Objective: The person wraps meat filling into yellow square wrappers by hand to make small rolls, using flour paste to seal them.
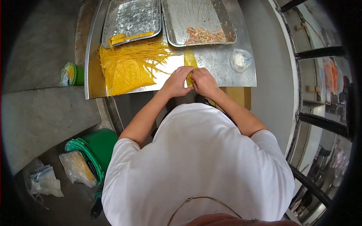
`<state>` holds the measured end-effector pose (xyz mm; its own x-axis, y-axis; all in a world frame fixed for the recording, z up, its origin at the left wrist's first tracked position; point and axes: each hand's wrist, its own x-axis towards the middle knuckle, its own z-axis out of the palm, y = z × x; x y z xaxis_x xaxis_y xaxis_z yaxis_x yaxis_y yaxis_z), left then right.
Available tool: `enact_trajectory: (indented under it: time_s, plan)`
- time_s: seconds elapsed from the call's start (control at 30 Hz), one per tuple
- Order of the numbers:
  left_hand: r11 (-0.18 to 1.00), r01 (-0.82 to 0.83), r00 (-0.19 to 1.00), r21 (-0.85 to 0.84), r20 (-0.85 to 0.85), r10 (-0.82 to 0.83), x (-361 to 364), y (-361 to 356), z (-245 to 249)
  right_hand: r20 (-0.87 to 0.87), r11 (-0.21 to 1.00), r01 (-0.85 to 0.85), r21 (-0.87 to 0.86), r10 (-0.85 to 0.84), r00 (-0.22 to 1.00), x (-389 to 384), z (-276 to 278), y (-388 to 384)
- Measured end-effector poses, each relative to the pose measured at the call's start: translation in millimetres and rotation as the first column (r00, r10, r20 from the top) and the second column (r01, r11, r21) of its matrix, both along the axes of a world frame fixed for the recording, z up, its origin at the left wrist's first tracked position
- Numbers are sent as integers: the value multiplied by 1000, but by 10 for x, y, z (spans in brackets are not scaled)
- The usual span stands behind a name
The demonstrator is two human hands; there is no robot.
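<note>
Both hands meet at the front edge of the metal table. My left hand [176,82] and my right hand [205,81] are closed on a narrow yellow wrapper sheet [189,57], whose far end lies flat on the table. My fingers partly cover its near end, so any filling there is hidden. Left of my hands lies a stack of yellow wrapper sheets [128,73] with shredded strips along its far side. Beyond it, a metal tray [132,17] has finished-looking yellow rolls [117,38] along its near edge.
A second metal tray [184,17] contains chopped pinkish filling [205,35]. At the table's right sits a clear bowl [241,60] of white paste. A green bucket [100,145] and plastic bags [47,180] are on the floor at left. Black window bars [320,52] stand right.
</note>
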<state>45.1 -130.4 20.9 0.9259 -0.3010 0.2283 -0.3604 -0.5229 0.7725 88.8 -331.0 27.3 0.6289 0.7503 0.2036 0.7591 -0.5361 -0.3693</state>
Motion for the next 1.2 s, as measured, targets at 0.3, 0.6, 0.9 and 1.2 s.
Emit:
enact_trajectory:
  time_s: [0.3,0.6,0.9,1.2]
  plan:
    - [937,165,985,309,-3,-172,42,100,33,-40,1000,18,6,-18,999,50,317,-403]
    - [993,79,957,83,272,-99,-164,-117,-549,-73,985,-164,46,167,983,-61,-71,-515]
    - [960,-219,966,176,177,188,21,-267,-365,-30,978,128,164,-124,992,-51,-159,-263]
    - [982,-109,971,155,227,72,-36,-211,-106,-1,1000,-3,2,3,1000,7,-204,-267]
